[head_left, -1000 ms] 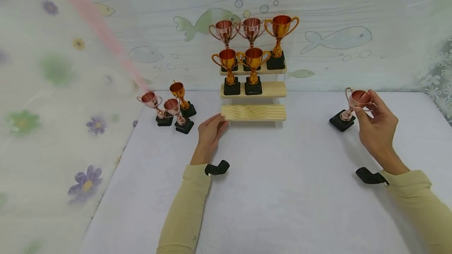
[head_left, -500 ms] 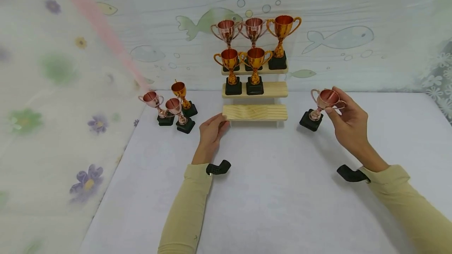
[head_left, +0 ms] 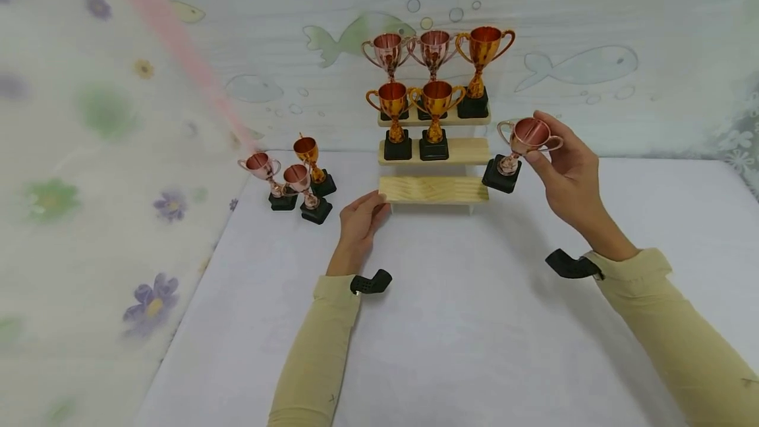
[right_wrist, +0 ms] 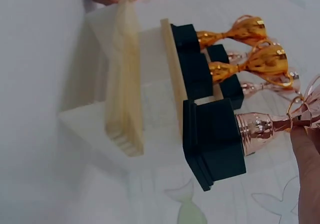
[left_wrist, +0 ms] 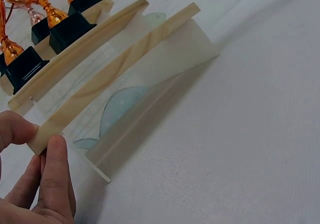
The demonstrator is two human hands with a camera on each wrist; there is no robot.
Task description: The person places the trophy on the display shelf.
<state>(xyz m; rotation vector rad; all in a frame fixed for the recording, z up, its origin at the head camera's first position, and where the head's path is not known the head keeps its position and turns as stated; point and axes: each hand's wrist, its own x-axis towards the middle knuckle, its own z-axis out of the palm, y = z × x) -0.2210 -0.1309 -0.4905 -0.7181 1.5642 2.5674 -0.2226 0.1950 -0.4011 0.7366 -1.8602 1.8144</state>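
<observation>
My right hand (head_left: pixel 563 167) pinches the cup of a small pink-copper trophy (head_left: pixel 514 150) with a black base (right_wrist: pixel 212 141), held in the air beside the right end of a three-step wooden stand (head_left: pixel 434 188). My left hand (head_left: pixel 362 219) grips the left end of the stand's lowest step (left_wrist: pixel 115 78) between thumb and fingers (left_wrist: pixel 52 176). Three trophies fill the top step (head_left: pixel 435 51). Two gold ones (head_left: pixel 415 114) stand on the middle step, whose right part is bare.
Three more small trophies (head_left: pixel 293 180) stand grouped on the white table (head_left: pixel 474 335) left of the stand. A fish-patterned backdrop (head_left: pixel 569 64) rises behind, and a flowered curtain (head_left: pixel 89 183) hangs along the table's left edge.
My right hand has carried the pink trophy left and upward, from the table's right side to just beside the stand. The left hand has kept its hold on the bottom step.
</observation>
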